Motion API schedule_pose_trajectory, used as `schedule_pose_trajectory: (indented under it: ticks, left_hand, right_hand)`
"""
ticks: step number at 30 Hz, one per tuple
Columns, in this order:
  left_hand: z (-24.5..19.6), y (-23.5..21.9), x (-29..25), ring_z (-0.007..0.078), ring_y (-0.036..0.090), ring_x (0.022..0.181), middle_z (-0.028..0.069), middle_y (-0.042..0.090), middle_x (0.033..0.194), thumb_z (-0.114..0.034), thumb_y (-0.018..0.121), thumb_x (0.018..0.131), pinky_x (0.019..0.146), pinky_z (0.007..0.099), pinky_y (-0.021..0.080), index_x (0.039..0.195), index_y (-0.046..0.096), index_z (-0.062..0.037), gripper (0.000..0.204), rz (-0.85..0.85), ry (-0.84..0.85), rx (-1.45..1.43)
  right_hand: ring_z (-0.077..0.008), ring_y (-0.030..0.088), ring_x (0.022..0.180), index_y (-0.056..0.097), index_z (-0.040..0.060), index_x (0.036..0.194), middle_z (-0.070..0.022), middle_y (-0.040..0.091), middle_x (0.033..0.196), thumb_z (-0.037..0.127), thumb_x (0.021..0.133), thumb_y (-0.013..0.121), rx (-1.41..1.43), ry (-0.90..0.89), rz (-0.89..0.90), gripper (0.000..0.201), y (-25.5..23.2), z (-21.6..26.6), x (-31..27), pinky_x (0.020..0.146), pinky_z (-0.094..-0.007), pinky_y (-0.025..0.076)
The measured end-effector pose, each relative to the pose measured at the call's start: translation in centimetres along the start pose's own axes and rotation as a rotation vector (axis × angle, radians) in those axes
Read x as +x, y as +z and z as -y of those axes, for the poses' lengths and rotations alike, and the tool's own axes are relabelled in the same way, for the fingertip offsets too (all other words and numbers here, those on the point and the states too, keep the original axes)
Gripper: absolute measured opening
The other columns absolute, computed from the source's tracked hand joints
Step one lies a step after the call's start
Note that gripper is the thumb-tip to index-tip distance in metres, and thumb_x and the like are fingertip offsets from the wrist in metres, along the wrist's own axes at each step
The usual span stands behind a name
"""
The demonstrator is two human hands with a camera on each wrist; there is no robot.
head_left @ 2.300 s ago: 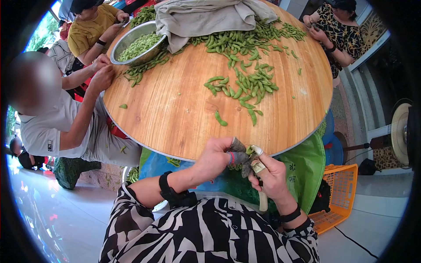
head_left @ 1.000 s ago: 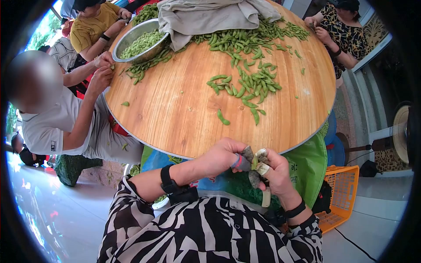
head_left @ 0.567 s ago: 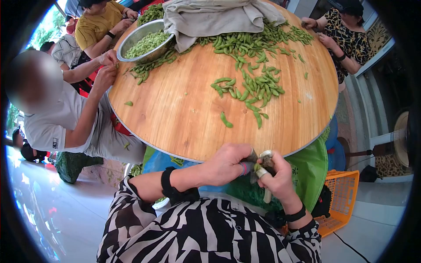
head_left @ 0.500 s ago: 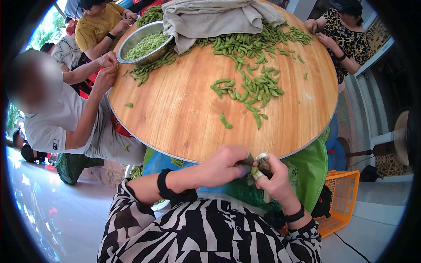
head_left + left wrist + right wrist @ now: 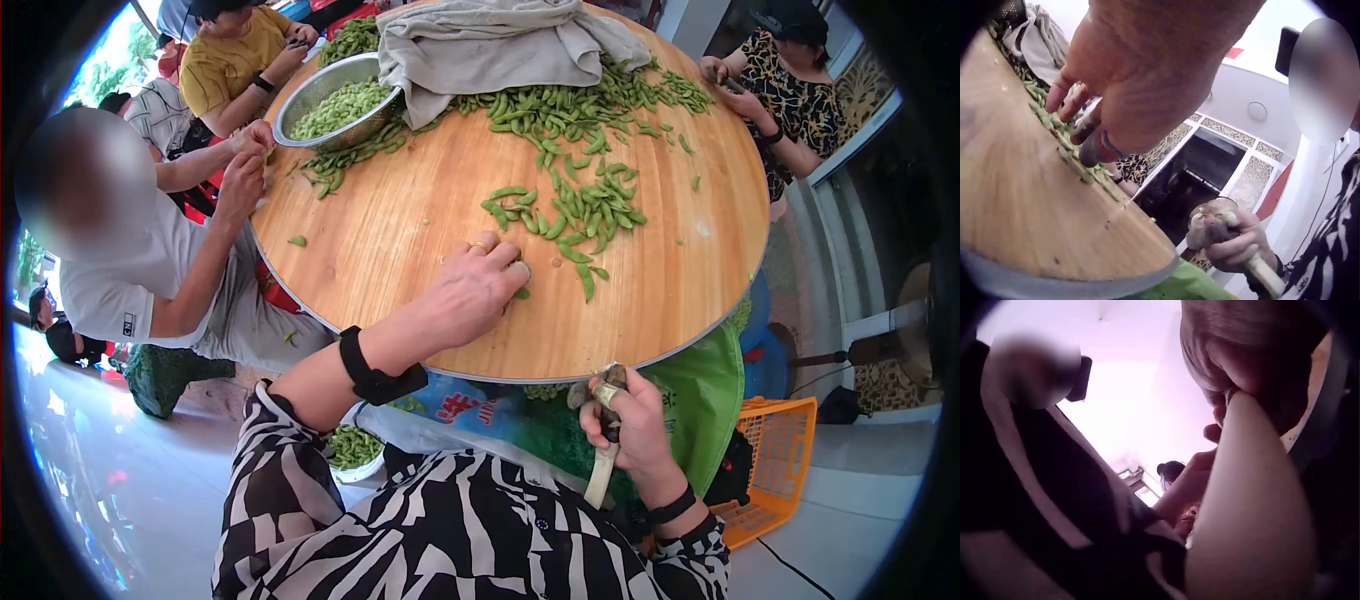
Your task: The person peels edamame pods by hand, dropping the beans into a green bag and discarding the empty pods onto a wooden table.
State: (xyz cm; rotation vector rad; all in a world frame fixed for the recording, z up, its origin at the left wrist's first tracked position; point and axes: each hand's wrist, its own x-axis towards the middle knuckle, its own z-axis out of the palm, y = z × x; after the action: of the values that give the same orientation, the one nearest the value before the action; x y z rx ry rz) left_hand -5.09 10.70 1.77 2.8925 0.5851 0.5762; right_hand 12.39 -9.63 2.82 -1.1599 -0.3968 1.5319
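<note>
Left hand (image 5: 478, 285) reaches onto round wooden table (image 5: 400, 230), fingertips at lone pod (image 5: 522, 292); right hand (image 5: 625, 420) grips pale-handled tool (image 5: 600, 470) below edge.

My left hand (image 5: 478, 290) covers most of the pod (image 5: 522, 293) under its fingertips, and my right wrist camera shows only a blurred pale handle (image 5: 1254, 506).

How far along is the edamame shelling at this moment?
Done: a metal bowl holds shelled beans. In hand: the left hand reaches onto the round table at a single pod, while the right hand grips a pale-handled tool. Left: a large pile of pods.
</note>
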Motion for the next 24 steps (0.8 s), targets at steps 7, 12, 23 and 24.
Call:
schedule_pose_trajectory:
  ticks: [7, 12, 23, 24]
  left_hand:
    - [-1.8, -0.1, -0.5, 0.0207, 0.056, 0.082, 0.0073, 0.061, 0.094, -0.001, 0.064, 0.076, 0.069, 0.033, 0.046, 0.095, 0.06, -0.0005, 0.02, 0.158, -0.324, -0.649]
    - [-4.5, -1.2, 0.1, 0.0062, 0.054, 0.065, 0.0017, 0.065, 0.08, -0.003, 0.066, 0.082, 0.056, 0.0217, 0.042, 0.093, 0.065, -0.0011, 0.011, 0.173, -0.636, -1.456]
    - [-7.4, -1.0, -0.1, 0.0067, 0.056, 0.072, 0.0024, 0.065, 0.085, -0.004, 0.064, 0.084, 0.061, 0.0211, 0.045, 0.103, 0.066, 0.0015, 0.02, 0.146, -0.785, -1.589]
    - [-7.4, -0.9, -0.1, 0.0067, 0.056, 0.072, 0.0024, 0.065, 0.085, -0.004, 0.064, 0.084, 0.061, 0.0211, 0.045, 0.103, 0.066, 0.0015, 0.02, 0.147, -0.786, -1.591]
  right_hand:
    - [-0.0119, 0.041, 0.046, 0.048, -0.0005, 0.121, -0.0086, 0.049, 0.061, 0.016, 0.096, 0.032, 0.041, 0.064, 0.071, 0.033, 0.7, -0.9, -1.6, 0.041, -0.024, 0.034]
    - [-0.0091, 0.041, 0.048, 0.043, 0.0007, 0.134, -0.0057, 0.049, 0.062, 0.014, 0.096, 0.034, -0.171, -0.121, 0.082, 0.04, 1.4, 0.8, -0.4, 0.043, -0.0221, 0.035]
    - [-0.0061, 0.04, 0.049, 0.035, 0.0035, 0.142, -0.0022, 0.048, 0.062, 0.019, 0.101, 0.037, -0.306, -0.262, 0.133, 0.044, 2.1, 0.7, 0.1, 0.045, -0.0197, 0.034]
    - [-0.006, 0.04, 0.049, 0.035, 0.0037, 0.142, -0.0022, 0.048, 0.062, 0.019, 0.101, 0.037, -0.293, -0.261, 0.143, 0.044, 2.0, 0.7, 0.0, 0.045, -0.0196, 0.034]
